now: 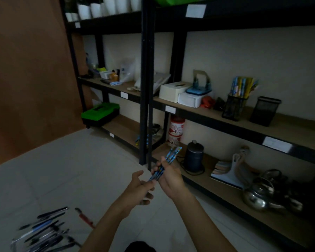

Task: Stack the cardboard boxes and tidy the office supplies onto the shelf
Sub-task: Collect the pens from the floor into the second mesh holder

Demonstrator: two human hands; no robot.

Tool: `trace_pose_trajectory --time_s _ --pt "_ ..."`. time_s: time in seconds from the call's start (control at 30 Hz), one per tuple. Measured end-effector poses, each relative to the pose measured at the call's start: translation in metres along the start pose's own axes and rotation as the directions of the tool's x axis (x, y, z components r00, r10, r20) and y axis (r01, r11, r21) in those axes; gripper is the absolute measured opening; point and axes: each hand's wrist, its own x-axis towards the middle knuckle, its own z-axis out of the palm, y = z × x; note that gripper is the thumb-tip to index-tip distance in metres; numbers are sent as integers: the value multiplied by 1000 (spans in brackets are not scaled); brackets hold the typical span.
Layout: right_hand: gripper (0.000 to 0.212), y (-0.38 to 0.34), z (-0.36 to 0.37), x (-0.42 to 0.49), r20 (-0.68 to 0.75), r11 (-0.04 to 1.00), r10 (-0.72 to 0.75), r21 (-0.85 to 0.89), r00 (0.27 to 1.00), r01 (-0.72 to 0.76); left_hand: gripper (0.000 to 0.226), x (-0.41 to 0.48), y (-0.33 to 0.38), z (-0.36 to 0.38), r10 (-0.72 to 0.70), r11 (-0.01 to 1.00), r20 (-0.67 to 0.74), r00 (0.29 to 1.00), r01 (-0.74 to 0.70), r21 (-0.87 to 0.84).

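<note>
Right hand (168, 176) grips a small bundle of blue pencils (166, 163), tips angled up toward the black shelf (225, 122); left hand (141, 187) pinches the bundle's lower end. Both hover above bare floor (71, 170) just before the shelf's front edge. Loose pens (44, 231) lie scattered near the lower left, well apart.

right hand (168, 176) clenched, left hand (141, 188) half-curled just beside.
</note>
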Motion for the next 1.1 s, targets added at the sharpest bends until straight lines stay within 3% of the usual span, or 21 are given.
trace_pose_trajectory --time_s 0.17,0.33,0.5,0.67,0.8,0.93,1.1 --pt "18 -27 -20 -10 -136 986 -168 -17 976 168 31 15 2 46 5 952 -67 998 -25 -304" --pt "16 -37 -50 -8 -201 974 -225 -68 953 215 28 34 7 95 -40 883 -133 990 -27 -469" --pt "21 -85 -74 9 -199 943 -331 -112 922 314 26 48 29 128 44 930 -104 994 -78 -359" --pt "19 -174 -79 30 -167 831 -551 -198 818 519 13 86 84 156 251 951 4 968 -246 -187" --pt "17 -243 -84 48 -109 692 -706 -317 700 648 19 127 133 174 429 903 78 900 -427 -39" --pt "17 -300 -94 67 -58 562 -802 -414 595 716 20 158 184 196 521 848 156 839 -530 21" --pt "17 -352 -102 86 -5 423 -875 -493 484 760 26 214 228 227 601 775 143 786 -617 139"
